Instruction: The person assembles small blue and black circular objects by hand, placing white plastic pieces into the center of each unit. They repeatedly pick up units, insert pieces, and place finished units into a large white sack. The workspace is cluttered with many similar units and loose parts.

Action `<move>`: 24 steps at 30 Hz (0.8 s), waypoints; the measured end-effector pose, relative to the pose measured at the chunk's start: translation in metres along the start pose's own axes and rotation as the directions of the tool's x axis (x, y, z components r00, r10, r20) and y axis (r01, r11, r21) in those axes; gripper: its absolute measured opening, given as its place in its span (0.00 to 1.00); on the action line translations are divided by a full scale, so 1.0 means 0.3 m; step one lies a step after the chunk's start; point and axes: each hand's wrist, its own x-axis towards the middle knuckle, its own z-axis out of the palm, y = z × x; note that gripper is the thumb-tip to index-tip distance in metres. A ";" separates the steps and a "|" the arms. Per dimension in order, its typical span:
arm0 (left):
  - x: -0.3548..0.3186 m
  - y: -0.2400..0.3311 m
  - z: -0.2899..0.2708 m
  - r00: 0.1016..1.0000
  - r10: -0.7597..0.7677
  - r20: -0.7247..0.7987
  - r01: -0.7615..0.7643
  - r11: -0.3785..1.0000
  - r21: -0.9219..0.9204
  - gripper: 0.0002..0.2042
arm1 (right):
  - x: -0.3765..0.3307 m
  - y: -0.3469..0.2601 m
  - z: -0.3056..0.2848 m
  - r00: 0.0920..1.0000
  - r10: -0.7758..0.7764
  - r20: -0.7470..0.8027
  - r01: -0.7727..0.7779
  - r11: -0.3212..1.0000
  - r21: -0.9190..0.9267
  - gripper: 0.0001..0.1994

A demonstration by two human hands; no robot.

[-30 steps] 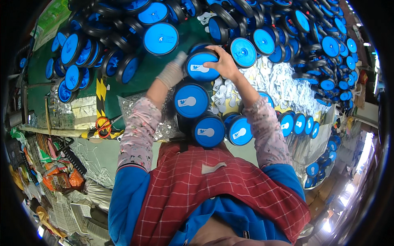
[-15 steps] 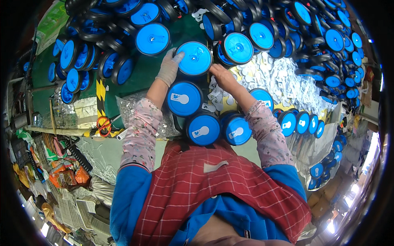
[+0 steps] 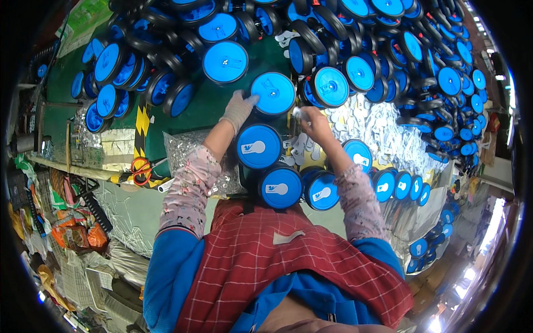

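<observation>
A blue wheel with a black tyre [image 3: 272, 93] lies face up in front of me, its blue face without a white sticker. My left hand [image 3: 239, 110], in a pale glove, is at its lower left rim, fingers apart and the tips touching or nearly touching it. Bare and bent at the fingers, my right hand [image 3: 315, 125] is just right of the wheel. Its fingertips pinch a small pale thing too small to name. Nearer to me are more wheels, one [image 3: 259, 146] and another [image 3: 281, 187], each bearing a white keyhole-shaped sticker.
Many blue-and-black wheels [image 3: 411, 44] are heaped across the far side. White sticker-like pieces [image 3: 366, 130] pile up at the right. Orange-handled scissors [image 3: 142, 170] and a clear plastic bag [image 3: 186, 150] lie on the left. Stickered wheels [image 3: 403, 185] line the near right edge.
My right hand has drawn away from the wheel's rim, to the right and toward me. My left hand has slid slightly down the rim. The whole view has shifted a little.
</observation>
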 end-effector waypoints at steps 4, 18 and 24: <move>0.093 0.093 -0.045 0.997 0.050 0.059 -0.045 0.996 -0.080 0.26 | 0.100 -0.226 -0.048 0.985 0.073 -0.158 -0.044 0.983 0.177 0.11; 0.052 0.126 0.025 0.900 -0.363 0.241 0.433 0.693 -0.576 0.39 | 0.216 -0.275 0.007 0.978 -0.206 -0.044 0.190 0.953 -0.236 0.16; 0.015 0.096 0.016 0.944 -0.116 0.309 0.297 0.709 -0.639 0.31 | 0.231 -0.277 0.110 0.967 -0.233 -0.105 0.191 0.932 -0.309 0.11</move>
